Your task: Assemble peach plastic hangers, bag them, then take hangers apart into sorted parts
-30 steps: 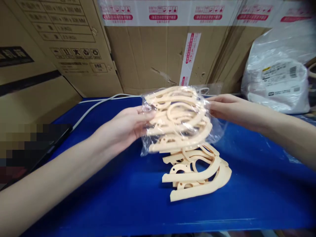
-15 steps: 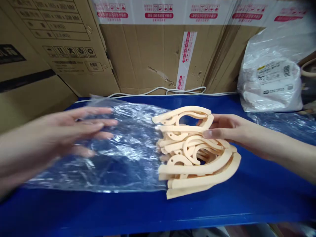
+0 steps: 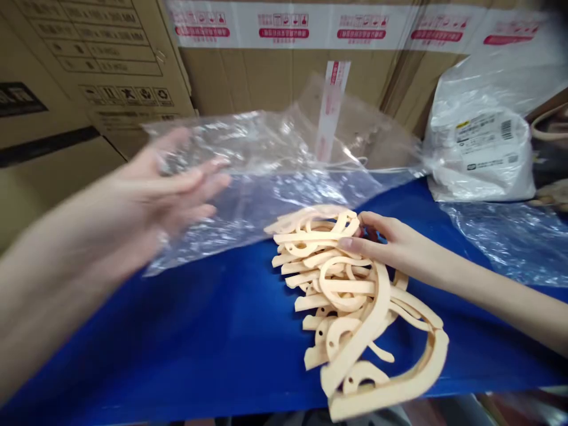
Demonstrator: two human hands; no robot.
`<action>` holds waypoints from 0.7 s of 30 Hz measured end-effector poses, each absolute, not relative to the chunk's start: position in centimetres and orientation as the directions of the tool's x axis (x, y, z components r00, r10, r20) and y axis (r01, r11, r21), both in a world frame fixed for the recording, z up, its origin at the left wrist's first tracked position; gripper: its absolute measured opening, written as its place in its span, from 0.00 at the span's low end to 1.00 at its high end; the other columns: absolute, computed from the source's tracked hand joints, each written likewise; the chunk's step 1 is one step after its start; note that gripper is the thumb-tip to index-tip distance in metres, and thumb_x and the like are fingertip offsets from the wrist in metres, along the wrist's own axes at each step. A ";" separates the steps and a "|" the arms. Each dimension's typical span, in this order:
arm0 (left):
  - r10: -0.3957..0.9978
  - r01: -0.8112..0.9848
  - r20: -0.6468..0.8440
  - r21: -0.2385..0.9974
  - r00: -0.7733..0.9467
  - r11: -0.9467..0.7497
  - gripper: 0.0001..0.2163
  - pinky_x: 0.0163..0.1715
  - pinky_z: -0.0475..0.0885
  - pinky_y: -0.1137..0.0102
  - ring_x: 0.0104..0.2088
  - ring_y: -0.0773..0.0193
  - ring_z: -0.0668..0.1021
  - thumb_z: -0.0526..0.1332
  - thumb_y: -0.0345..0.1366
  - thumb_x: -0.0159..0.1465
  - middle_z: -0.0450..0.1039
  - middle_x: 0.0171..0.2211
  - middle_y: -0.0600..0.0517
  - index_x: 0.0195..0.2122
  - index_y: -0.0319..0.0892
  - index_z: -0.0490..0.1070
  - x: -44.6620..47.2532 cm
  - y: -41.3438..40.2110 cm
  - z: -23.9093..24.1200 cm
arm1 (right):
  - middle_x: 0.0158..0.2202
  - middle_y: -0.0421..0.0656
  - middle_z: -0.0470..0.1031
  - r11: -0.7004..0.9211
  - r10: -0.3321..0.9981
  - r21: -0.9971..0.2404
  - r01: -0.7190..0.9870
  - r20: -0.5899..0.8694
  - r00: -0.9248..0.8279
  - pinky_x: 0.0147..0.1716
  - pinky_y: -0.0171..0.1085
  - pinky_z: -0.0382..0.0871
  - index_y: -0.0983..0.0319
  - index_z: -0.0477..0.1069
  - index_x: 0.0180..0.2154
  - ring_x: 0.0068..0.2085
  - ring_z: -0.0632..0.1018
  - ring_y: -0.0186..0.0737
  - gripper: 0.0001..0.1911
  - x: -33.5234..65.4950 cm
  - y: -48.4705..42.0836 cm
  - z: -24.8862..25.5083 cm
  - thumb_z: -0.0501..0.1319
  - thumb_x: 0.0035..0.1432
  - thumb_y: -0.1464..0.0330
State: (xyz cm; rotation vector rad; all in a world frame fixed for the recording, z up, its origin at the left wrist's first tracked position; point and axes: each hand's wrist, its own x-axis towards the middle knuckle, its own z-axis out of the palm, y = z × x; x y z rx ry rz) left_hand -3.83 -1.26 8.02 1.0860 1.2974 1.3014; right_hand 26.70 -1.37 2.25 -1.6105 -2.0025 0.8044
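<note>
A pile of beige plastic folding hangers point(image 3: 331, 286) lies on the blue table, its lower pieces spread apart toward the front edge. My right hand point(image 3: 381, 239) grips the upper right end of the pile, thumb on top and fingers partly hidden behind it. A clear plastic bag point(image 3: 266, 148) is in the air, its lower edge over the top of the pile and the far edge of the table. Against the bag's left end is my left hand point(image 3: 173, 189), blurred, with fingers stretched out and apart; part of the film lies across them.
Cardboard boxes point(image 3: 248, 80) stand along the back and left. A white plastic-wrapped package point(image 3: 481, 154) with a label sits at the back right, with clear film point(image 3: 510, 236) in front of it. The blue table point(image 3: 190, 349) ends at the front edge.
The clear bag has gone from lying flat on the table to raised in the air, with my left hand moving up too. The hangers have spread out and shifted toward the front.
</note>
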 end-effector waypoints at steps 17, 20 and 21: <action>0.998 -0.076 -0.056 0.995 0.020 0.057 0.30 0.35 0.81 0.69 0.44 0.57 0.83 0.61 0.19 0.63 0.75 0.55 0.41 0.66 0.40 0.61 4.1 0.8 5.8 | 0.50 0.41 0.81 0.207 0.953 -0.848 0.488 0.060 -0.298 0.61 0.51 0.66 0.51 0.78 0.46 0.58 0.75 0.54 0.13 26.4 -1.3 0.5 0.65 0.60 0.57; 0.999 0.080 -0.037 0.996 -0.028 0.039 0.24 0.25 0.75 0.75 0.33 0.66 0.80 0.62 0.21 0.62 0.76 0.54 0.43 0.60 0.40 0.67 3.7 0.9 5.1 | 0.49 0.45 0.80 0.194 0.973 -0.813 0.548 0.089 -0.213 0.59 0.54 0.66 0.54 0.76 0.44 0.55 0.76 0.56 0.14 26.4 -1.1 0.2 0.65 0.56 0.58; 0.998 0.111 -0.035 0.993 -0.046 0.040 0.25 0.24 0.74 0.76 0.32 0.67 0.78 0.62 0.22 0.61 0.76 0.54 0.44 0.60 0.41 0.67 3.5 1.0 4.8 | 0.49 0.46 0.79 0.196 0.975 -0.795 0.574 0.097 -0.197 0.58 0.55 0.66 0.55 0.75 0.43 0.54 0.76 0.56 0.14 26.3 -1.1 0.2 0.65 0.56 0.57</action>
